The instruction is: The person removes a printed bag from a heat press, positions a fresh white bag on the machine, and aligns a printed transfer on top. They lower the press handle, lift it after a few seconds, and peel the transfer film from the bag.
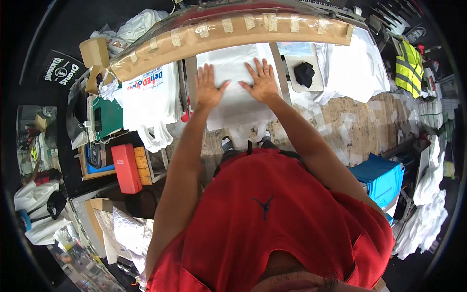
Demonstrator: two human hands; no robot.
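Observation:
White fabric (237,58) lies spread over a flat board whose brown-grey edge (279,61) shows on the right side. My left hand (209,88) rests palm down on the left part of the fabric, fingers stretched forward. On the right part, my right hand (262,82) also lies flat, with its fingers spread. Neither hand holds anything. The far end of the fabric passes under a frame edge covered in brown paper (214,41) and bits of tape.
Left of the board hang white bags (151,100) with red and blue print. A crumpled black cloth (304,74) sits on a grey board (316,82) at right, beside piled white fabric (357,68). Nearer are a red box (126,168) and a blue-covered box (379,179).

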